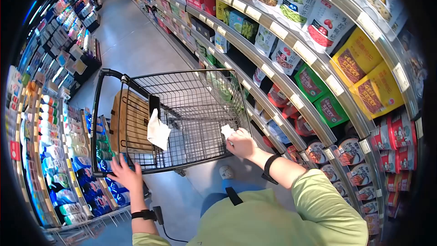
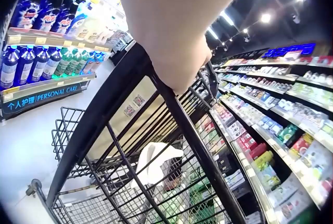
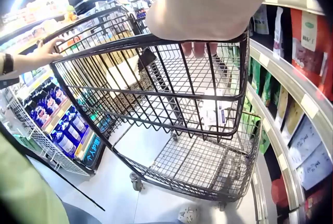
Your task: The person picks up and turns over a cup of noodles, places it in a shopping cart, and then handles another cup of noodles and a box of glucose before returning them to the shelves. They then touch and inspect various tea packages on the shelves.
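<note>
A black wire shopping cart (image 1: 195,105) stands in a store aisle in front of me. My right hand (image 1: 241,143) curls over its near right rim (image 3: 171,39) and holds a small white paper (image 1: 226,130) against the rim. On the near left corner of the rim (image 2: 171,109) rests my left hand (image 1: 123,175), fingers spread and straight. Another white paper (image 1: 158,130) hangs inside the cart (image 2: 156,159) from a black clip. Behind it a brown cardboard panel (image 1: 129,120) leans at the cart's left side. The basket floor (image 3: 203,164) holds nothing I can see.
Shelves of packaged food (image 1: 359,73) run close along the right side. Low shelves of bottles (image 1: 54,155) line the left, near the cart's left corner. The grey aisle floor (image 1: 127,41) stretches ahead. My shoe (image 1: 226,171) shows under the cart's near edge.
</note>
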A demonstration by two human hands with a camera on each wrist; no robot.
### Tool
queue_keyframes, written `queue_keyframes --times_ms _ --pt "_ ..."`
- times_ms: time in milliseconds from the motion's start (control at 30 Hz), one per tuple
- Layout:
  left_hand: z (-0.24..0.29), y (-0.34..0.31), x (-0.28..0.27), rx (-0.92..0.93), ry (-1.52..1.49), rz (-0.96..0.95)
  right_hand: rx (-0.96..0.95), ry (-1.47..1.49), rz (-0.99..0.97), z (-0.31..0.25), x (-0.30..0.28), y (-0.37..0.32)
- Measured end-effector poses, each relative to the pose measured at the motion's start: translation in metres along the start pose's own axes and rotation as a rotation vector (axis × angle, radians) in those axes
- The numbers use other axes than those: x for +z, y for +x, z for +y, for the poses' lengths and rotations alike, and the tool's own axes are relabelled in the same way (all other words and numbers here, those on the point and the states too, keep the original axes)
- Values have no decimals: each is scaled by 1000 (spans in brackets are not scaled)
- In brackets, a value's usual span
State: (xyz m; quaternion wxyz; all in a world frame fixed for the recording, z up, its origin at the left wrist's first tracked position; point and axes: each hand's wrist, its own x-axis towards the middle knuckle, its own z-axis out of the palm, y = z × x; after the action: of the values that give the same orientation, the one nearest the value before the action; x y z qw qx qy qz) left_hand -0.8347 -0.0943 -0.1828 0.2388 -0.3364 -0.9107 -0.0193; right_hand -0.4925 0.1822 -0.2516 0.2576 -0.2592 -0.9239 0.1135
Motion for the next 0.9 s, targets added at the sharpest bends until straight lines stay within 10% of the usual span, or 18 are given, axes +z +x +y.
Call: queue_keyframes --times_ms 167,333,567,900 --pt "126 27 14 402 -561 -269 112 35 -371 4 21 75" --pt "214 69 35 654 -803 -367 36 68 -229 9 60 135" --pt "206 144 103 691 -557 -445 270 159 272 19 46 183" --pt "171 250 156 824 -502 -481 1069 264 403 143 70 106"
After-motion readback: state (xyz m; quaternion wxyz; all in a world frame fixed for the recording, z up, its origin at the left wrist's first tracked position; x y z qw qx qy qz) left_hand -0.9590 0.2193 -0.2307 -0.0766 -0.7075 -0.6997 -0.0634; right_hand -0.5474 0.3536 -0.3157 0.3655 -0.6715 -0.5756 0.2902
